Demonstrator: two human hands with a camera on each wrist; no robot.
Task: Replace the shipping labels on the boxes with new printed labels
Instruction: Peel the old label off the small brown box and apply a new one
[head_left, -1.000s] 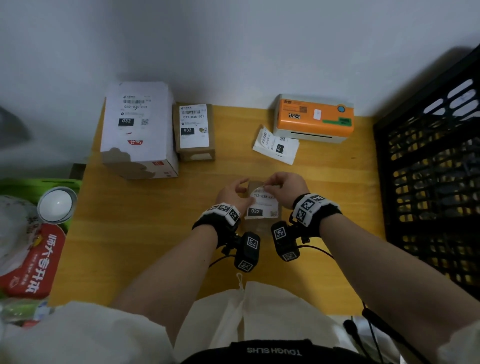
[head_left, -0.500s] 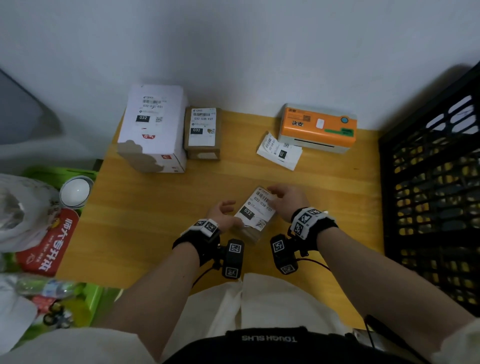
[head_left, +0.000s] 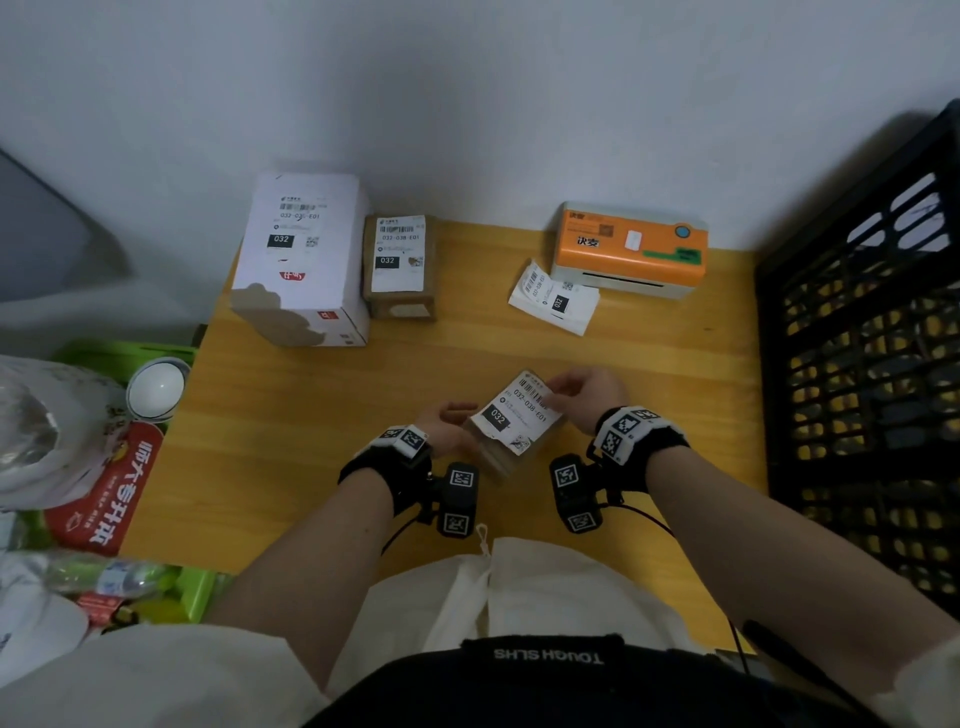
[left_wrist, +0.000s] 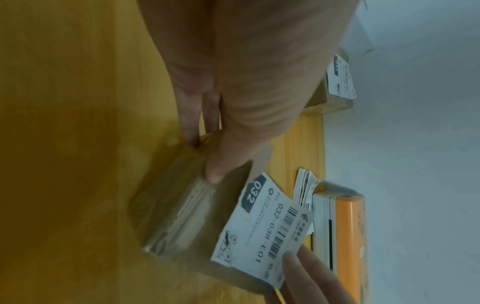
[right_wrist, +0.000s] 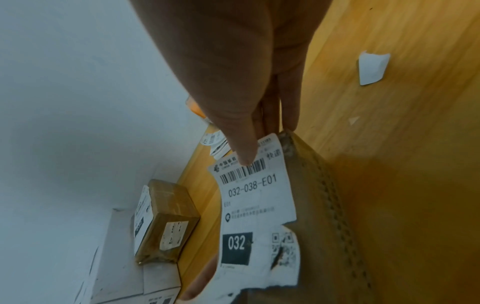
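Observation:
A small brown box (head_left: 491, 457) lies tilted at the table's near middle, between both hands. My left hand (head_left: 457, 415) grips its left end, thumb on one side and fingers (left_wrist: 189, 131) on the other. A torn white shipping label (head_left: 519, 415) marked 032-038-E01 covers the box's top, and its far edge stands off the cardboard (right_wrist: 324, 205). My right hand (head_left: 558, 389) pinches that lifted edge by the barcode, with the thumb (right_wrist: 241, 150) on top. The label (right_wrist: 257, 197) is ragged along its lower edge.
A white box (head_left: 296, 260) and a small brown box (head_left: 400, 265), both labelled, stand at the back left. An orange label printer (head_left: 628, 249) sits at the back right with a stack of printed labels (head_left: 556, 299) before it. A black crate (head_left: 862, 338) borders the right; green bins and bags the left.
The box has turned from square-on to a diagonal. My left hand shifted to its left end, and my right hand now pinches the label's far edge.

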